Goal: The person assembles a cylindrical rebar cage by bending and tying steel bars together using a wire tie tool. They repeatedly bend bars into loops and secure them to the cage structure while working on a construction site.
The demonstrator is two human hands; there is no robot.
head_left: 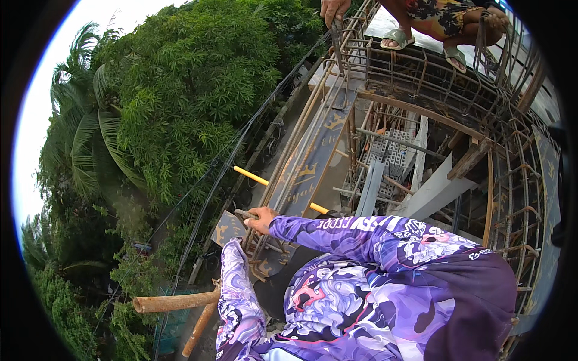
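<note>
I have the right hand point(259, 221), fingers curled around a bent rebar end point(242, 213), beside long rebars point(289, 148) above a gold-printed panel point(323, 147); whether the left hand, hidden past its purple sleeve point(236, 289), grips anything, I cannot tell.

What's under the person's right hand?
Long rebar bars run beneath the right hand, over a dark board with gold print. Whatever lies directly beneath the palm is covered, so exact contact can't be seen.
</note>
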